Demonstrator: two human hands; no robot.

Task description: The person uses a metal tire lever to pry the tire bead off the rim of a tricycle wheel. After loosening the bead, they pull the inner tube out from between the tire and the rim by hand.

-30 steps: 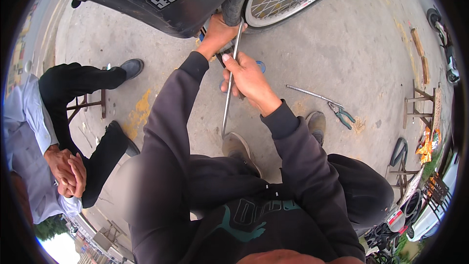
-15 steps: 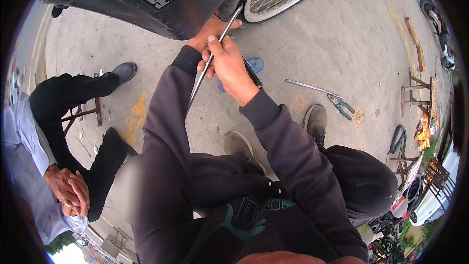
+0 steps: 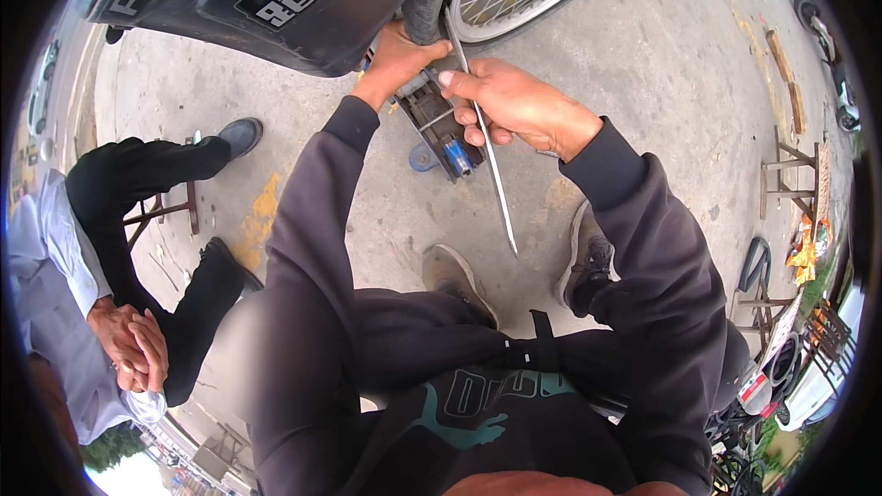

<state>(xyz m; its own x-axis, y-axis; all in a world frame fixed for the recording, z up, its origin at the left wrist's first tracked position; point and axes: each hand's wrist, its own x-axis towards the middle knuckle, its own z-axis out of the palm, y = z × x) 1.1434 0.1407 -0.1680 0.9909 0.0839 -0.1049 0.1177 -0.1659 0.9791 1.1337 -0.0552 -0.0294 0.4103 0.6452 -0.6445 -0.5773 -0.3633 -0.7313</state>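
While right hand (image 3: 519, 103) grips one metal bar (image 3: 491, 161), left hand (image 3: 400, 59) at one tyre (image 3: 424, 14)

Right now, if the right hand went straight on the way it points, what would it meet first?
The right hand would probably meet the left hand first, though depth is unclear.

The jack (image 3: 432, 113) obstructs the metal bar's (image 3: 496, 179) upper left; its lower right is passable.

light: bright, diffuse daylight | shadows: soft | glare: blown-out sky (image 3: 127, 478) far below-left of gripping right hand (image 3: 522, 103) | blur: smeared patch (image 3: 241, 358), nearer below-left | edges: bent, dark
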